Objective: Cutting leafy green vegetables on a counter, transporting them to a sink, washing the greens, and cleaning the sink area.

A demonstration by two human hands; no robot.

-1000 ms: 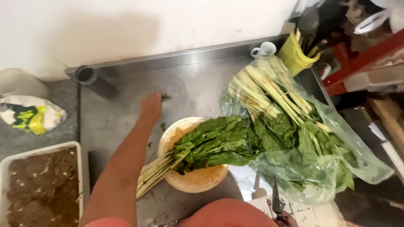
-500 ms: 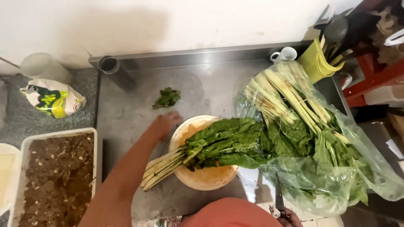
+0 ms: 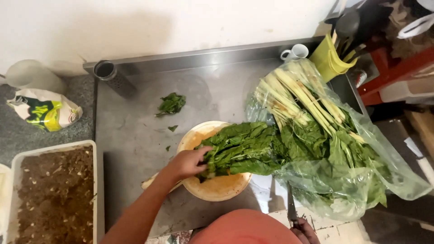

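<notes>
**On the steel desk, a left hand grips a bunch of leafy greens**

On the round wooden cutting board [image 3: 217, 190] near the front edge of the steel desk [image 3: 135, 135], the left hand [image 3: 187, 163] lies over the stem end of a bunch of leafy greens [image 3: 242, 149]. Its fingers [image 3: 202, 159] are curled closed around the bunch where the leaves meet the stems, so the greens sit directly under and between them; the leaves spread away to the right across the board, and the pale stem ends [image 3: 151, 181] stick out to the left below the wrist, past the board's rim.

At the bottom edge of the view, the right hand [image 3: 304, 230] shows only in part, with its fingers wrapped around the handle of a knife [image 3: 290, 205] whose blade points up toward the board.

Just right of the board, touching the held leaves, a clear plastic bag [image 3: 361, 180] holds more greens with long pale stalks [image 3: 294, 95]. A small heap of torn leaves [image 3: 171, 104] lies on the desk behind the board. Further back stand a metal cup [image 3: 110, 77], a white mug [image 3: 294, 52] and a yellow utensil holder [image 3: 327, 58]. At far left a white tray of brown mixture [image 3: 49, 194] and a printed packet [image 3: 43, 113] rest on a grey surface.
</notes>
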